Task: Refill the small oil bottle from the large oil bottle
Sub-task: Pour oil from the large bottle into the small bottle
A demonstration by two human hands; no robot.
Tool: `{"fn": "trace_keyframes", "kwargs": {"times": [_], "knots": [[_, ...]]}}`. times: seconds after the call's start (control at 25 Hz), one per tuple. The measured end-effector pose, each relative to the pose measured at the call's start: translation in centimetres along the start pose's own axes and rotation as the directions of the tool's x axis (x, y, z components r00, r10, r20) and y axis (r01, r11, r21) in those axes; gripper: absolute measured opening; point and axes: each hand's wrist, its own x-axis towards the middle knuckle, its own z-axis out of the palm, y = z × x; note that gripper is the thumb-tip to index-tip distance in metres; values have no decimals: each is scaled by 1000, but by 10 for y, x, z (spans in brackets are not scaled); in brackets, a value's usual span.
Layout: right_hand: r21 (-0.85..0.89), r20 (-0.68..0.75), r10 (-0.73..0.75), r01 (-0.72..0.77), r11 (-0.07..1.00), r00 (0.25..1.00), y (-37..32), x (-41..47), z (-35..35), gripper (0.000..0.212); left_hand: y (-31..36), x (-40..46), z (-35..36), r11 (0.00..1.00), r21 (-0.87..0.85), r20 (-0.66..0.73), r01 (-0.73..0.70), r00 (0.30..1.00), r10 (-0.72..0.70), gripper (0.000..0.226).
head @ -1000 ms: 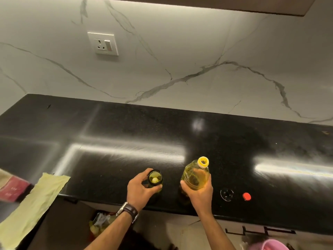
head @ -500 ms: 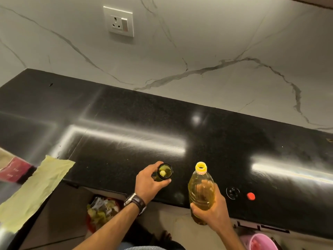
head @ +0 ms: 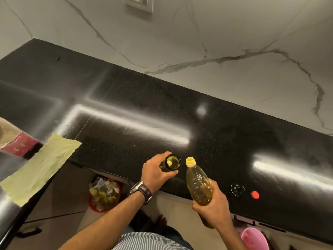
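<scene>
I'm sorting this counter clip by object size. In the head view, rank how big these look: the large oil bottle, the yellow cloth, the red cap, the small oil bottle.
1. yellow cloth
2. large oil bottle
3. small oil bottle, partly covered by the left hand
4. red cap

The lifted large bottle sits nearer the camera, which exaggerates it.

Large oil bottle: yellow oil, yellow neck. Counter: speckled black. Cloth: pale yellow. Cap: red.
</scene>
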Motion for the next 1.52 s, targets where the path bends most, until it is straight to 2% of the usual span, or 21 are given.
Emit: {"fn": "trace_keyframes", "kwargs": {"times": [0.2, 0.48, 1.04, 1.52], "knots": [[-124, -9, 4, -5, 992, 1000, 1, 10, -16, 84, 1, -1, 1, 1000, 5, -5, -3, 1000, 3, 68], [-348, -69, -24, -1, 937, 997, 3, 22, -27, 103, 1, -1, 1, 1000, 2, -3, 0, 1000, 0, 69], [-605, -86, -124, 48, 795, 989, -11, 30, -33, 107, 0, -1, 1, 1000, -4, -3, -10, 1000, 10, 70], [-660, -123, -181, 55, 749, 976, -16, 31, -40, 103, -4, -1, 3, 1000, 9, -3, -17, 1000, 17, 73]]}}
